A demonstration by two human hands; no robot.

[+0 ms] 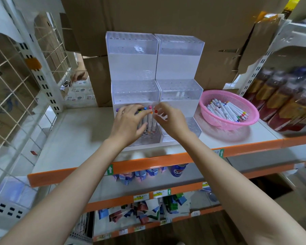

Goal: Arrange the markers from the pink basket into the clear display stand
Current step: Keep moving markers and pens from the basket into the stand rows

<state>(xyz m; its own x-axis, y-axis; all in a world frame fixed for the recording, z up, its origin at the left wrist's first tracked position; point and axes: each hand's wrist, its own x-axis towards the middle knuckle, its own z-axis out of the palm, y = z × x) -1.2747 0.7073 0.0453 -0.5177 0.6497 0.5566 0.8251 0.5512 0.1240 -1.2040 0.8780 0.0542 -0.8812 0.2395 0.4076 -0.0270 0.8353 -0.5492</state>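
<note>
At the clear display stand's (136, 96) lowest tier the left hand (129, 121) clasps several markers (145, 119) — the right hand (170, 119) pinches a red-capped marker (155, 111).

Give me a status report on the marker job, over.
Left hand grips marker bunch at stand's lowest step. Right hand pinches red-capped marker. Basket holds many more. Nothing blocking.

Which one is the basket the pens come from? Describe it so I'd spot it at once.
Find the white shelf with the orange front edge, then the clear stepped stand on it. Just right of the stand, before the dark bottles, sits the basket: the only pink thing there, a round mesh bowl with white markers lying loose in it.
</note>
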